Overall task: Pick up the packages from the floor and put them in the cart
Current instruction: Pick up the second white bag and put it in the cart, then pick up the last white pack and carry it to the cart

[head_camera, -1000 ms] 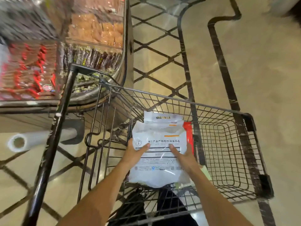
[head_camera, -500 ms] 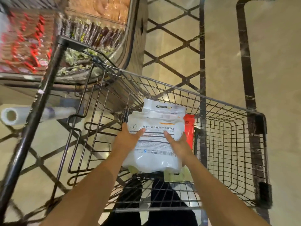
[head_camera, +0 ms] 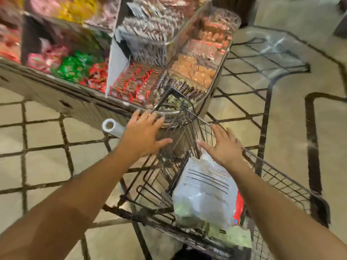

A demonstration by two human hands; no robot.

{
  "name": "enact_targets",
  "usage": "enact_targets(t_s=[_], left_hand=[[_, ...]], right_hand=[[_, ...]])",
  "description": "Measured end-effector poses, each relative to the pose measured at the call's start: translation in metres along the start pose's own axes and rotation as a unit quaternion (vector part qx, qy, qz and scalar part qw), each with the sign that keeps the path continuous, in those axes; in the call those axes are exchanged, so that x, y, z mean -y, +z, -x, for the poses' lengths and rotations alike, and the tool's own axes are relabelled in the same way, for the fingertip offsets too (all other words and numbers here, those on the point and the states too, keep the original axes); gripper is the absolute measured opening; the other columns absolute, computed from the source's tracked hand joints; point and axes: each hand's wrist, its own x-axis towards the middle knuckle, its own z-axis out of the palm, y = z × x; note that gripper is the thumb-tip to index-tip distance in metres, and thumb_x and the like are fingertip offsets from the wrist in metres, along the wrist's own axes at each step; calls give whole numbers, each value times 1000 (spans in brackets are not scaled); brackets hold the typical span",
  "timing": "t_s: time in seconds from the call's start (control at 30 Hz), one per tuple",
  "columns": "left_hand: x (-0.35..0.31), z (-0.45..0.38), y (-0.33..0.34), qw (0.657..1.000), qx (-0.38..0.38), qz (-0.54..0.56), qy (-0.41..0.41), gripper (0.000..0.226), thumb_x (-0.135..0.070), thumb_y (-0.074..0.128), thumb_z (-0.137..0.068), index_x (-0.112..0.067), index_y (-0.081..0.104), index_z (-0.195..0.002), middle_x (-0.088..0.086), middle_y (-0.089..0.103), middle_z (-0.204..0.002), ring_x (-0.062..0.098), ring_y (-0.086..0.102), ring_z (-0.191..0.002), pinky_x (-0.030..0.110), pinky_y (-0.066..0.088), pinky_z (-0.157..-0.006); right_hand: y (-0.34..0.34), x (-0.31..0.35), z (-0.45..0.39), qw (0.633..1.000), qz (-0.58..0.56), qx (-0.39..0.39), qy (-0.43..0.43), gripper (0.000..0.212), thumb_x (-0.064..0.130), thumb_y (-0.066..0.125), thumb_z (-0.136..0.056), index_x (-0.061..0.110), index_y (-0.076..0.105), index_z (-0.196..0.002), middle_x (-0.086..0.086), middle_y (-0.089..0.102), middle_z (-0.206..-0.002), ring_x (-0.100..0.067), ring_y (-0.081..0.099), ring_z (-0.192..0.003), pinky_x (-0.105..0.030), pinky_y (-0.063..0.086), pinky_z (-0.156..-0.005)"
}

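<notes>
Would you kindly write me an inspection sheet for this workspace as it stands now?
Surface: tiled floor with dark diagonal lines; no packages seen on it.
Job's things: white package lies in the wire cart, on a red pack and a green one.
Clutter: plastic-bag roll beside the cart.
Grips: left hand and right hand both open and empty, spread above the cart.
Cables: nothing seen.
Surroundings: snack display bins ahead, blurred.
</notes>
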Motion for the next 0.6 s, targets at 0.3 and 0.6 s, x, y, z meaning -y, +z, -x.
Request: enact_targets(t_s=[0.3, 0.6], left_hand=[[231, 200, -51, 967, -53, -11, -250, 81, -79, 32, -92, -27, 45, -153, 5, 43, -161, 27, 35, -149, 49, 27, -120], [387, 448, -24, 883, -56, 22, -466, 86, -77, 42, -90, -21, 43, -155, 11, 41, -162, 31, 36, -149, 52, 30, -120]], right_hand=[[-25, 283, 35, 967, 83, -70, -228, 107, 95, 25, -81, 33, 25, -169, 0, 30, -176, -35, 25, -162, -62, 20, -129], [57, 554, 114, 903, 96, -78, -411, 104, 90, 33, -86, 25, 33, -167, -7, 40, -171, -36, 33, -159, -56, 28, -128]])
